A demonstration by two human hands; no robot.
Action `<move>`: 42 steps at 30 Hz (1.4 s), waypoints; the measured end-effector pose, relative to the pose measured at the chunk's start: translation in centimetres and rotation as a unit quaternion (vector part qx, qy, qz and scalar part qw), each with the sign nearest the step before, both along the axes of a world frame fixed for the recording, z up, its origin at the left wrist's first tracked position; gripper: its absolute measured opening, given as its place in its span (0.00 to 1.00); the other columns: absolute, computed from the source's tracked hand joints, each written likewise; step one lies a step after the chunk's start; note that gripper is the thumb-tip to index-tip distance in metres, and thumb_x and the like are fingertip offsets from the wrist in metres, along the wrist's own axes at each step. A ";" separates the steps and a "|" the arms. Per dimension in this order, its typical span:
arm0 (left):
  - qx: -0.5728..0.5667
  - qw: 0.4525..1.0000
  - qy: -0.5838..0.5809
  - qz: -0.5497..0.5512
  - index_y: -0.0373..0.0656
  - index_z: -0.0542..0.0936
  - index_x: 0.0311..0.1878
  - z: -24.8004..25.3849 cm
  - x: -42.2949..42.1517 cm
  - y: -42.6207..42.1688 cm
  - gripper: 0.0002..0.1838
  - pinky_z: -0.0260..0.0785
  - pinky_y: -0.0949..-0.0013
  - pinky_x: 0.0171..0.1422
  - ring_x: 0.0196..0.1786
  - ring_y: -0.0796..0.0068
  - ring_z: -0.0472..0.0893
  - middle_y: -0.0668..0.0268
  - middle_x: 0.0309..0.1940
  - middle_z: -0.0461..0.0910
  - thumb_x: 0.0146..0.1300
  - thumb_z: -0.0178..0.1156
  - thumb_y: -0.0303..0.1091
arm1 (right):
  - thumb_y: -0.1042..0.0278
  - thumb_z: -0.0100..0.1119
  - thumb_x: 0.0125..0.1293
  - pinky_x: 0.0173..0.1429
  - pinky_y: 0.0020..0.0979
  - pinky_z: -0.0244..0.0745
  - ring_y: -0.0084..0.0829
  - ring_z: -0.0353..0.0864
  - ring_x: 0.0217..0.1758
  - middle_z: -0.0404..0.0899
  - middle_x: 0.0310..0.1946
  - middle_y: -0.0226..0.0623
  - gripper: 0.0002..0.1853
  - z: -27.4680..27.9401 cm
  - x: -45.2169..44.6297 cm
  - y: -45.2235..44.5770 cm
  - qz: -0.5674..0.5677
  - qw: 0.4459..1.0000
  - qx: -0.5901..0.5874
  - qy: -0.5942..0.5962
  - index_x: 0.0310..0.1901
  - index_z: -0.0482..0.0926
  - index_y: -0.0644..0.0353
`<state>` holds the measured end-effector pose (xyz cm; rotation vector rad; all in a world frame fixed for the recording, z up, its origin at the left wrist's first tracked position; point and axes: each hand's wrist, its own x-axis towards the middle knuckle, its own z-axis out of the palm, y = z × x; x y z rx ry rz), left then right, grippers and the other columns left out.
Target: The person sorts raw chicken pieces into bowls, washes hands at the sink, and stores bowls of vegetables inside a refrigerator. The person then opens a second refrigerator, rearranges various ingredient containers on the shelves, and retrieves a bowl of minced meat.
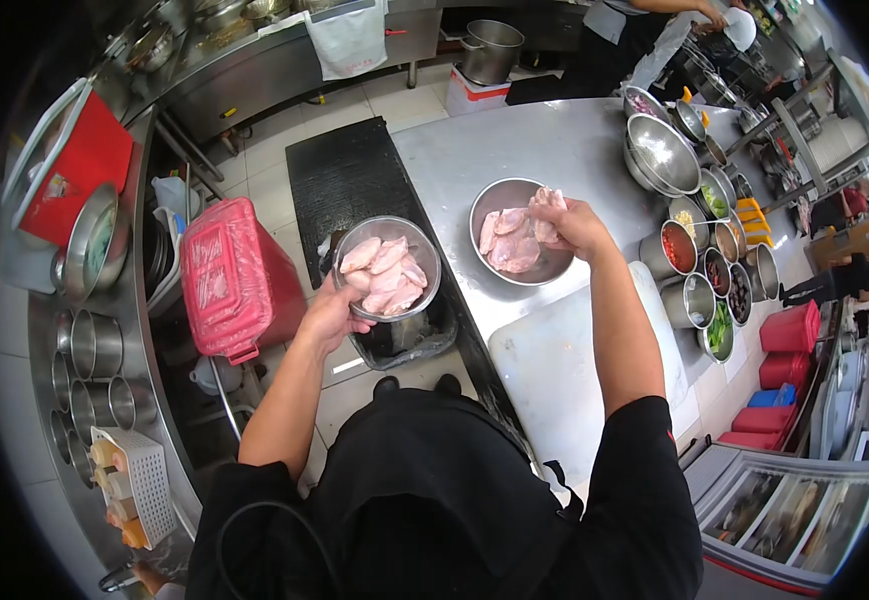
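My left hand (326, 318) grips a metal bowl (424, 245) by its near-left rim, holding it off the table's edge. Several raw chicken wings (389, 278) lie in that bowl. To the right, a second metal bowl (554, 265) stands on the steel table and also contains raw chicken wings (512, 248). Over this bowl's right rim, my right hand (584, 230) is closed on a raw chicken wing (546, 206); whether it has more than one piece is unclear.
A white cutting board (579, 390) lies on the steel table (444, 150) near me. Below my left hand is a bin with a black bag (409, 345). A red lidded bin (229, 265) stands left. Ingredient pots (689, 300) crowd the right edge. Another person (614, 40) works at the back.
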<state>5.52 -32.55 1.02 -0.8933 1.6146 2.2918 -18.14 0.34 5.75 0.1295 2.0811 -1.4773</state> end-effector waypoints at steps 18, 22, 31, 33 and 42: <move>0.010 1.000 0.007 0.025 0.47 0.61 0.69 -0.5 1.7 -0.2 0.30 0.74 0.74 0.20 0.24 0.71 0.81 0.56 0.37 0.81 0.61 0.48 0.26 | 0.58 0.57 0.70 0.60 0.48 0.77 0.40 0.78 0.57 0.75 0.55 0.43 0.24 -3.5 -0.9 0.7 -0.048 0.973 -0.196 -0.111 0.60 0.69 0.63; 0.002 1.000 0.004 0.029 0.44 0.62 0.67 -0.2 2.0 -0.2 0.28 0.74 0.73 0.21 0.24 0.71 0.81 0.57 0.36 0.80 0.60 0.48 0.26 | 0.57 0.58 0.70 0.61 0.48 0.77 0.38 0.78 0.57 0.76 0.55 0.40 0.23 -2.4 -0.5 1.8 -0.033 0.959 -0.255 -0.115 0.60 0.70 0.60; 0.001 1.000 0.011 0.009 0.43 0.63 0.65 0.3 1.7 0.4 0.27 0.74 0.73 0.23 0.25 0.72 0.80 0.58 0.37 0.80 0.61 0.49 0.28 | 0.55 0.57 0.71 0.57 0.46 0.80 0.35 0.81 0.53 0.78 0.53 0.37 0.19 -1.8 0.7 2.2 -0.031 0.943 -0.310 -0.118 0.57 0.73 0.56; 0.003 1.000 0.013 0.009 0.43 0.63 0.66 0.2 1.7 0.5 0.27 0.75 0.73 0.23 0.26 0.72 0.80 0.58 0.38 0.81 0.61 0.50 0.28 | 0.54 0.59 0.69 0.60 0.46 0.77 0.35 0.79 0.55 0.77 0.54 0.36 0.22 -1.2 0.9 1.8 -0.039 0.974 -0.210 -0.082 0.58 0.72 0.58; 0.024 0.999 0.038 0.019 0.52 0.57 0.71 -0.1 1.3 0.9 0.34 0.75 0.72 0.21 0.25 0.71 0.82 0.57 0.39 0.81 0.61 0.51 0.25 | 0.59 0.63 0.62 0.60 0.40 0.74 0.50 0.79 0.55 0.78 0.51 0.55 0.26 2.5 5.2 -4.3 0.196 0.867 0.309 0.338 0.59 0.75 0.63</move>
